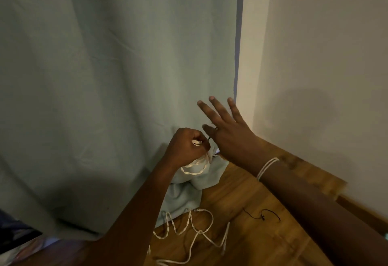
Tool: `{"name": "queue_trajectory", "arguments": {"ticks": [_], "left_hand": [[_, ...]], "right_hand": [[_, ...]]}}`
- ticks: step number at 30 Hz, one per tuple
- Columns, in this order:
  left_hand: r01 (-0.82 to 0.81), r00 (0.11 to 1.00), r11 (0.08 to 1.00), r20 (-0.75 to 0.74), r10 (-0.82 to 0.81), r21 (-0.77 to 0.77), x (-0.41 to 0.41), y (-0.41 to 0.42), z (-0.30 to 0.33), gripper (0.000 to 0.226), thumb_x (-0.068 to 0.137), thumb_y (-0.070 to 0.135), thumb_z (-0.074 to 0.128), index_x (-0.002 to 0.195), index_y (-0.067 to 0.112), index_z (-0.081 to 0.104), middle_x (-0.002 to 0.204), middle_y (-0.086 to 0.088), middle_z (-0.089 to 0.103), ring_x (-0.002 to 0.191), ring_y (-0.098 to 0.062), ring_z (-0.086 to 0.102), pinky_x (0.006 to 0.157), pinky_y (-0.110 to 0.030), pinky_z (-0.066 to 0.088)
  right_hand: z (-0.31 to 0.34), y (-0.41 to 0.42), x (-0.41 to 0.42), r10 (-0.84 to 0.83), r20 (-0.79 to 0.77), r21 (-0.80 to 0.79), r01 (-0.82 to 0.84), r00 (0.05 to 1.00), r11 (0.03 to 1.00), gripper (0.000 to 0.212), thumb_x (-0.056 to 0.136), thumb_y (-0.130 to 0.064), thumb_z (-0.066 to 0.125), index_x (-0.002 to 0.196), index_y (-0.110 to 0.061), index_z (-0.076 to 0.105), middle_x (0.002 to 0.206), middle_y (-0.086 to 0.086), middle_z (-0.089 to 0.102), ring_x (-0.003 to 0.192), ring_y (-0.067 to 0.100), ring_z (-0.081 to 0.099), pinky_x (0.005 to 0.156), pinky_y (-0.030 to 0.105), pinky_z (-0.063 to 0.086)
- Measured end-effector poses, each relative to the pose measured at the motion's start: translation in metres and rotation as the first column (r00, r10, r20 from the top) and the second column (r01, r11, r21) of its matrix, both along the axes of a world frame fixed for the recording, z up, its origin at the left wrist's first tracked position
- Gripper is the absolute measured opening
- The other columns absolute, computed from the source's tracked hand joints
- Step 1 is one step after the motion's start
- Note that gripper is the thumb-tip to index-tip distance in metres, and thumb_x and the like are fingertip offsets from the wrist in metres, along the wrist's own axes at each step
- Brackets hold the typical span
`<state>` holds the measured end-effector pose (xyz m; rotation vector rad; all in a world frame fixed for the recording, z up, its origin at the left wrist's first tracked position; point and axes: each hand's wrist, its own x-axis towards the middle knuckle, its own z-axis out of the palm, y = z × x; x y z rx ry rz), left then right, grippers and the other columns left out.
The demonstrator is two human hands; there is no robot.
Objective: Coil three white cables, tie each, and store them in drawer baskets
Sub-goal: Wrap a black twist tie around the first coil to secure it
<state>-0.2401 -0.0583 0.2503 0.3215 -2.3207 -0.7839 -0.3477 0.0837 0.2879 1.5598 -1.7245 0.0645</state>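
Coiled white cable (196, 161) gripped in left hand (186, 146); thin dark tie (210, 137) pinched by right hand (228, 133), other fingers spread. Tying judged underway. Loose cable (189, 230) and spare tie (265, 215) left on floor (273, 240); drawer baskets not seen, storing pending

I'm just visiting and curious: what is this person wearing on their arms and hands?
Both forearms are bare, with no sleeves in view and no gloves. The right hand has a thin white string band wound a few turns round its wrist, and what looks like a slim ring on one finger. The left hand and its wrist show nothing worn.
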Motion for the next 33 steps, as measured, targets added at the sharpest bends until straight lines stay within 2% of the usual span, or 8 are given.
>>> {"name": "queue_trajectory", "arguments": {"ticks": [5,8,11,14,17,25,28,33], "left_hand": [[0.033,0.999,0.997,0.033,-0.031,-0.064,0.007,0.000,0.003,0.028,0.078,0.041,0.063,0.085,0.017,0.077,0.078,0.008,0.075,0.073,-0.008,0.071,0.072,-0.037,0.060],[0.071,0.997,0.997,-0.032,-0.072,-0.007,0.010,-0.002,0.005,0.015,0.082,0.023,0.068,0.087,0.014,0.077,0.080,0.006,0.076,0.076,-0.009,0.071,0.074,-0.033,0.060],[0.084,0.993,0.996,-0.082,-0.084,-0.007,0.013,-0.004,0.010,0.008,0.084,0.015,0.069,0.086,0.013,0.077,0.077,0.005,0.075,0.073,-0.009,0.071,0.070,-0.032,0.059],[0.140,0.988,0.990,-0.064,-0.142,-0.037,0.013,-0.005,0.012,0.009,0.084,0.017,0.070,0.088,0.012,0.077,0.080,0.004,0.076,0.074,-0.010,0.071,0.071,-0.036,0.059],[0.156,0.986,0.986,-0.056,-0.159,-0.050,0.008,0.001,0.015,0.017,0.082,0.027,0.068,0.088,0.016,0.078,0.082,0.005,0.076,0.077,-0.010,0.072,0.072,-0.040,0.058],[0.129,0.988,0.991,-0.094,-0.125,0.036,0.015,-0.003,-0.007,0.008,0.088,0.017,0.069,0.090,0.014,0.076,0.077,0.007,0.075,0.074,-0.009,0.071,0.070,-0.030,0.058],[0.173,0.984,0.971,-0.066,-0.164,0.164,0.013,0.004,-0.023,0.009,0.091,0.021,0.067,0.094,0.014,0.073,0.069,0.002,0.074,0.069,-0.014,0.073,0.072,-0.036,0.060],[0.165,0.986,0.928,-0.041,-0.161,0.335,0.009,0.002,-0.028,0.013,0.095,0.019,0.062,0.101,0.014,0.072,0.071,-0.006,0.075,0.074,-0.023,0.073,0.082,-0.038,0.058]], "right_hand": [[-0.005,-0.004,-0.009,-0.023,0.083,0.142,0.011,0.996,0.990,0.030,0.091,-0.055,0.048,0.089,-0.041,0.075,0.166,0.001,-0.001,0.150,0.038,-0.014,0.116,0.065,-0.008],[-0.002,-0.004,-0.021,0.110,0.376,0.117,-0.165,0.920,0.979,0.021,0.094,-0.041,0.058,0.088,-0.032,0.076,0.157,0.007,0.034,0.150,0.032,0.018,0.120,0.061,0.010],[-0.005,-0.003,-0.023,0.182,0.784,0.049,-0.352,0.593,0.935,0.019,0.101,-0.019,0.052,0.093,-0.016,0.069,0.097,0.000,0.064,0.092,0.013,0.061,0.086,0.036,0.050],[-0.010,-0.008,-0.018,0.136,0.947,-0.072,-0.222,0.290,0.972,0.037,0.101,-0.020,0.047,0.069,-0.006,0.058,0.062,0.003,0.048,0.061,0.015,0.049,0.066,0.036,0.045],[-0.016,-0.012,-0.015,0.234,0.956,-0.217,-0.108,0.178,0.970,0.045,0.096,-0.019,0.054,0.060,0.006,0.046,0.055,0.012,0.035,0.055,0.024,0.038,0.056,0.034,0.035],[-0.007,-0.010,-0.019,0.196,0.962,-0.186,-0.070,0.187,0.980,0.047,0.091,-0.018,0.061,0.048,-0.011,0.043,0.046,0.002,0.033,0.046,0.015,0.034,0.048,0.026,0.031],[-0.020,-0.012,-0.020,0.200,0.975,-0.197,-0.043,0.100,0.980,0.042,0.092,-0.019,0.059,0.053,-0.007,0.049,0.047,0.004,0.034,0.045,0.015,0.034,0.049,0.026,0.032],[-0.021,-0.015,-0.031,0.183,0.967,-0.167,-0.101,0.177,0.981,0.042,0.094,-0.020,0.060,0.060,0.003,0.057,0.049,0.006,0.042,0.048,0.019,0.043,0.056,0.032,0.042]]}}
